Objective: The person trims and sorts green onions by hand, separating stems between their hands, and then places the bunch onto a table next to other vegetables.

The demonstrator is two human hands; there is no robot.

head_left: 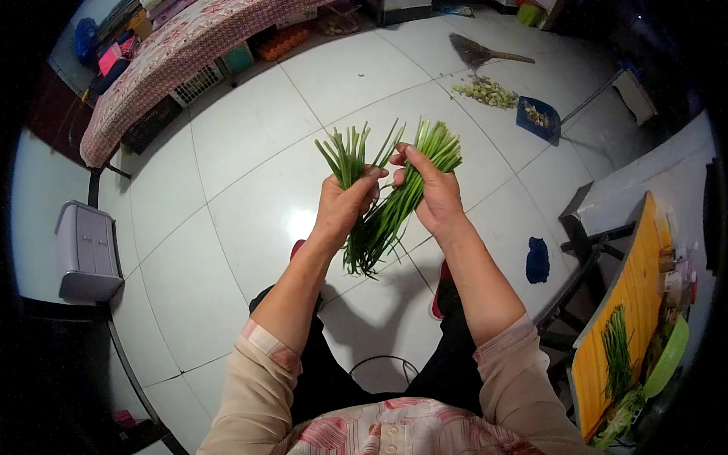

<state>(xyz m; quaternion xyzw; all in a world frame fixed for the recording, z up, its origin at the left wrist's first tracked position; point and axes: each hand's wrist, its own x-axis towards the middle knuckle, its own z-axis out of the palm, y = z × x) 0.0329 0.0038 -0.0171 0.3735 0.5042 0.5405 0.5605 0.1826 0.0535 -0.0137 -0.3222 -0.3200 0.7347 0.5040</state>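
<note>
My left hand is closed around a bunch of garlic chives, its cut stalk ends pointing up. In my right hand is a thicker bunch of garlic chives, with pale stalk ends at the top and darker leaves hanging down to the left. Both hands are close together above the floor, in front of my knees. A few stalks stand between the two hands, near the left thumb and right fingertips. The leaf tips of the two bunches overlap below the left hand.
At the right, a yellow wooden board carries more chives beside a green basket. On the tiled floor lie a broom, trimmings, a blue dustpan and a dark blue item. A cloth-covered bed stands at the upper left.
</note>
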